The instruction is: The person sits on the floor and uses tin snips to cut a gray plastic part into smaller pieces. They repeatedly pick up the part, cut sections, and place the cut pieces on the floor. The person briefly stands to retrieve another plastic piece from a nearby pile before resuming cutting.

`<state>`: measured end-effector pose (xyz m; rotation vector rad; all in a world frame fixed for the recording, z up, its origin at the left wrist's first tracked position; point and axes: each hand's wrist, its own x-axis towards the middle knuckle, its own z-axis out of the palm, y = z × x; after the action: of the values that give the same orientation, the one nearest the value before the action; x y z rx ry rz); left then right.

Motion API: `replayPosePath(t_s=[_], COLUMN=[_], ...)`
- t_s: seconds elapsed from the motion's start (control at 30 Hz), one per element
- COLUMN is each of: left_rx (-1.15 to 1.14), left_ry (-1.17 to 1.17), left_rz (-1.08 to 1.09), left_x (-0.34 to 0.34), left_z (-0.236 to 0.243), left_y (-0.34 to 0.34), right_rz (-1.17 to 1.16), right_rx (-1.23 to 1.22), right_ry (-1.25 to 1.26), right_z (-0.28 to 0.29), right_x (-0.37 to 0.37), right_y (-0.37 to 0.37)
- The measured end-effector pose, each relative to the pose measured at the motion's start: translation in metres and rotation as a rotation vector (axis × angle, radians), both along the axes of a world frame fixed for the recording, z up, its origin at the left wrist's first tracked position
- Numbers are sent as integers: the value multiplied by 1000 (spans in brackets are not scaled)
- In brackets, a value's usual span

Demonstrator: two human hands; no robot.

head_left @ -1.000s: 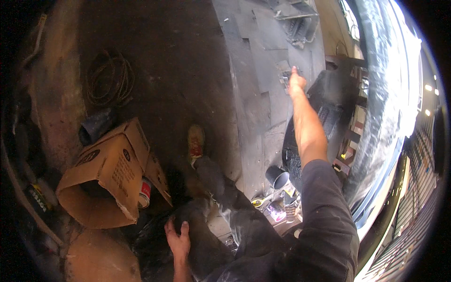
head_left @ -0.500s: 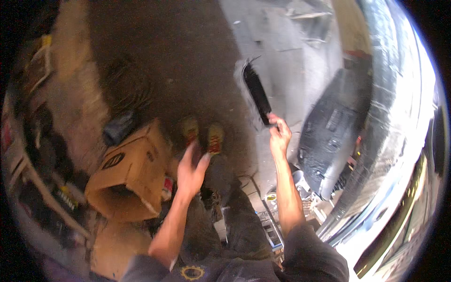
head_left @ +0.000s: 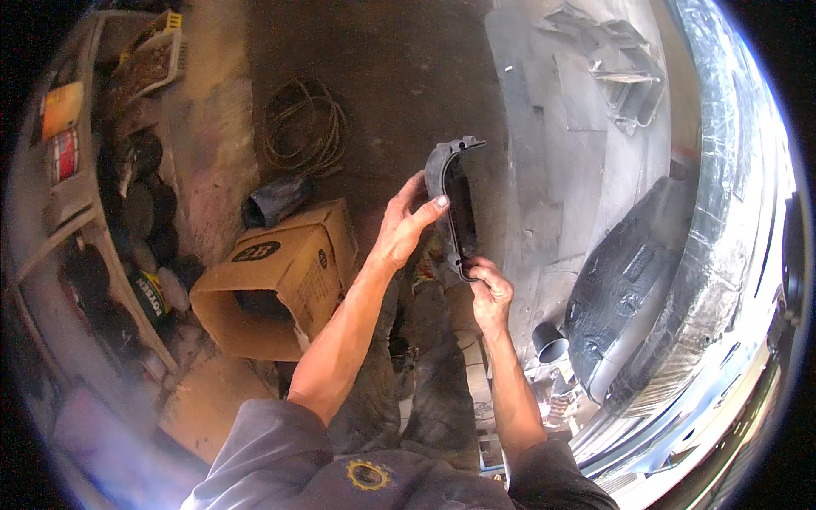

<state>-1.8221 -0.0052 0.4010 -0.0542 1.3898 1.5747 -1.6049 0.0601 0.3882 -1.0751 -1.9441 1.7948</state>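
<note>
Between my two hands is a long, curved part of dark plastic [head_left: 441,172], with tabs at its upper end and a hollow inner side. My left hand [head_left: 406,223] grips its left edge near the upper half, thumb across the near face. The fingers of my right hand [head_left: 490,293] pinch its lower end. It is held up off the floor, in front of my legs, and its lower end points toward me.
An open cardboard box [head_left: 280,289] lies on its side at left, with a dark cylinder [head_left: 277,201] behind it. Coiled cable [head_left: 306,127] rests farther off. To the right are a large black plastic panel [head_left: 625,285], a dark cup [head_left: 550,342] and a plastic-covered surface [head_left: 722,170]. Shelving stands far left.
My left hand, free before, has come up and taken hold of the plastic part. The part has been turned and drawn closer, while my right hand keeps its lower end.
</note>
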Motion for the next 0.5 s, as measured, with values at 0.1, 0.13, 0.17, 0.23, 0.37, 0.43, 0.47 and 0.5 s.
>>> replayPosePath(t_s=[0.1,0.13,0.17,0.23,0.37,0.43,0.47,0.5], left_rx=[9,11,-12,-59,-117,-195,-157,-193], left_ry=[-29,-8,-10,-15,224,446,276,362], left_rz=[14,18,-3,-43,-59,-98,-26,-48], left_x=[5,6,7,8,21,26,28,30], left_z=[-1,1,2,3,-3,5,13,13], left_y=[2,3,2,1,3,8,11,12], right_rz=[31,29,26,17,-96,-197,-247,-298], right_rx=[127,132,136,137,-101,-387,-559,-731], right_ry=[-54,-71,-90,-118,-62,31,90,149], right_z=[1,1,2,3,-21,-34,-34,-35], right_x=[6,7,8,11,28,39,40,42], right_y=[5,5,4,2,-4,-2,-1,1])
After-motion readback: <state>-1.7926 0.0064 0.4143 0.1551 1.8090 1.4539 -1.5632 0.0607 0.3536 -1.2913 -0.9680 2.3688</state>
